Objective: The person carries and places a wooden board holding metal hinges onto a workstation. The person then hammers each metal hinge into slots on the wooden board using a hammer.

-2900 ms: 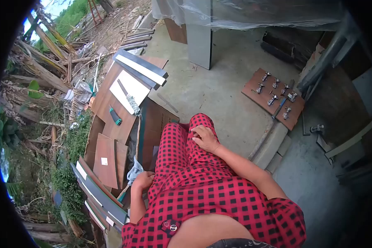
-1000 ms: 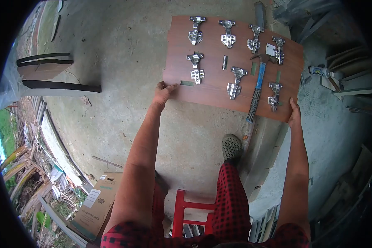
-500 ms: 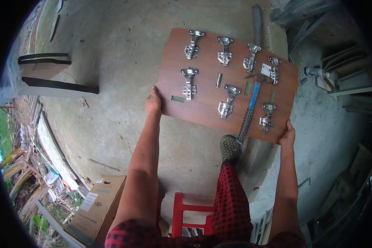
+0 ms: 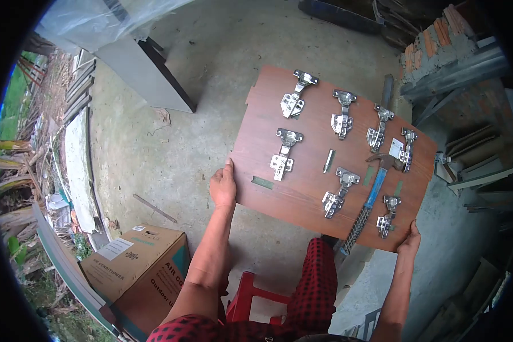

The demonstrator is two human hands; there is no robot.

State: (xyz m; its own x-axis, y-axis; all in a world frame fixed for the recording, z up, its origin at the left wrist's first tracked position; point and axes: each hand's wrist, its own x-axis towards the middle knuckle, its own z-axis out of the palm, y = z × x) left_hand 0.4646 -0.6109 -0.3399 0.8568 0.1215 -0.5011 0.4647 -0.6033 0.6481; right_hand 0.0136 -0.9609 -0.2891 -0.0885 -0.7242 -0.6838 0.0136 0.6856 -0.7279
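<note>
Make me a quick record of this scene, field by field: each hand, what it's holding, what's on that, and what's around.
Left hand: grips the brown board at its left side
Right hand: grips the board at its near right corner
Hinges: seven, metal, spread over the board
Hammer: lies on the board, blue on its handle, grip end past the near edge
Small metal cylinder: among the hinges
Cardboard box: at the person's left, printed "AIR CONDITIONER"
Red stool: by the person's legs, partly hidden

A brown board [image 4: 303, 191] carries hinges [image 4: 343, 115] and a hammer [image 4: 373, 196].
</note>
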